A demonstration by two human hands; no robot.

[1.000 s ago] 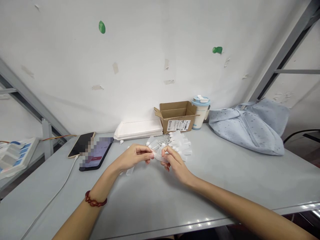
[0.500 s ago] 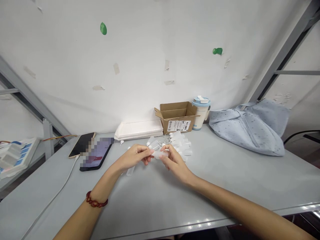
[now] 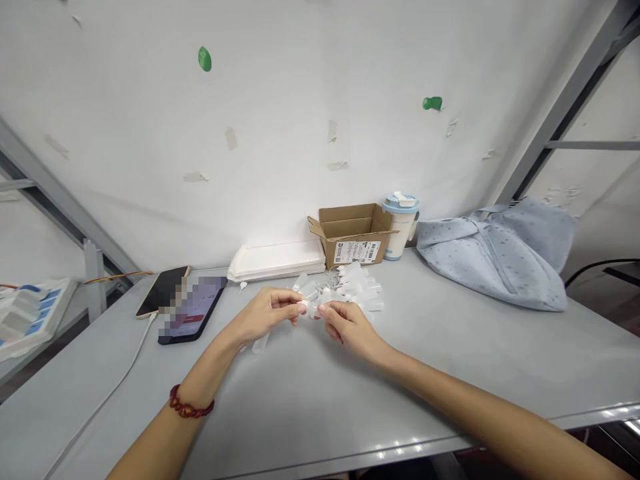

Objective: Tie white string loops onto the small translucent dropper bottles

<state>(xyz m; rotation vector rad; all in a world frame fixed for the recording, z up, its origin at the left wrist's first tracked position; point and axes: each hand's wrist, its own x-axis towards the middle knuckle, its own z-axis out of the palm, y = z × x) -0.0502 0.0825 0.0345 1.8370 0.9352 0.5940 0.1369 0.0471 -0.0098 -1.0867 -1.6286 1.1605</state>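
Note:
Between my two hands, just above the grey table, is a small translucent plastic squeeze bottle. My left hand pinches its left end, where something white shows at the fingertips. The thumb and fingers of my right hand grip its right end, covering part of it. Behind my right hand lies a loose pile of similar bottles, some with white caps and thin tips. One more bottle rests under my left wrist, partly hidden. A small white cap lies near the left hand.
Against the wall stand a stack of white packets, an open cardboard box and a lidded cup. A light-blue fabric bag lies to the right. Two phones, one black-cased and one cabled, are at left.
My right hand's fingers have closed in and shifted their grip on the bottle, covering more of its right end. My left hand stays nearly in place. The view has shifted slightly.

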